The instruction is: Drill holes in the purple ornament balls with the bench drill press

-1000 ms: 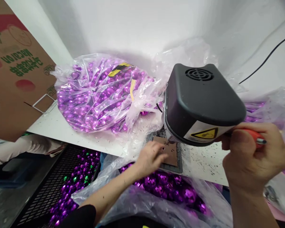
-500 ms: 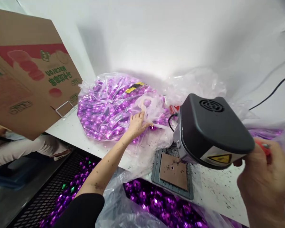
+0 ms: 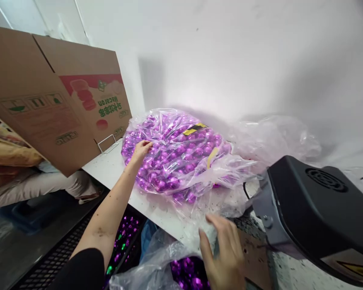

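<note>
White wall behind, speckled white table (image 3: 115, 169) below, and a clear bag of purple faceted balls (image 3: 175, 155) is lying on it. The left hand (image 3: 141, 148) is laid on the bag's near-left edge, fingers curled into the plastic, apparently gripping it. The right hand (image 3: 225, 251) is held open over loose plastic at the table's front edge, beside the black machine head (image 3: 314, 209). The bag looks full, so most of the work seems left.
</note>
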The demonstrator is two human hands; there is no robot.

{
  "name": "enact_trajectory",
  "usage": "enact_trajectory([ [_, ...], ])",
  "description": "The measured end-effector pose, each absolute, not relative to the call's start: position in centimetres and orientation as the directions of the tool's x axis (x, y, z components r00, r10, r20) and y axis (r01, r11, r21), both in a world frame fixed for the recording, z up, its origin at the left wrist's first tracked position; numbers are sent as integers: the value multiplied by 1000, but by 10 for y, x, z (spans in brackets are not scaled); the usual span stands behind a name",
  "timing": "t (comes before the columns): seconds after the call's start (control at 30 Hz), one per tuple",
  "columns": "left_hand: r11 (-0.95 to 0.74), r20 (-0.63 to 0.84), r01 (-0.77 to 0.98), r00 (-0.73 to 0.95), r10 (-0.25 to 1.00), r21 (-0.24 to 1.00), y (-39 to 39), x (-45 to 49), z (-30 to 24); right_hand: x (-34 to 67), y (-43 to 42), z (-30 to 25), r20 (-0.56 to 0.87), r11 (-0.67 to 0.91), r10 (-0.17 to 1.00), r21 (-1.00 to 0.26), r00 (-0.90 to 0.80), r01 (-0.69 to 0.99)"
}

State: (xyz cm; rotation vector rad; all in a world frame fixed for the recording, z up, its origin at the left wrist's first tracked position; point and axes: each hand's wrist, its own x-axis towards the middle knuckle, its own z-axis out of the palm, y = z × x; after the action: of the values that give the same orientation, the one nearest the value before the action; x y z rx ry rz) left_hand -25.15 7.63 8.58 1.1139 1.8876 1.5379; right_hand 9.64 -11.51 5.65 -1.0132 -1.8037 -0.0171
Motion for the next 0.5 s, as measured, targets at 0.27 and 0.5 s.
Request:
enact_trajectory([
  [0.27,277,55,185,-907,417,943,58,-320,5,-31,78,111,603,589,724,-289,-334,755],
  [0.5,234,-148,-43,-879,453,971,31,-333,-66,-113,193,96,368,624,743,-76,-559,778],
])
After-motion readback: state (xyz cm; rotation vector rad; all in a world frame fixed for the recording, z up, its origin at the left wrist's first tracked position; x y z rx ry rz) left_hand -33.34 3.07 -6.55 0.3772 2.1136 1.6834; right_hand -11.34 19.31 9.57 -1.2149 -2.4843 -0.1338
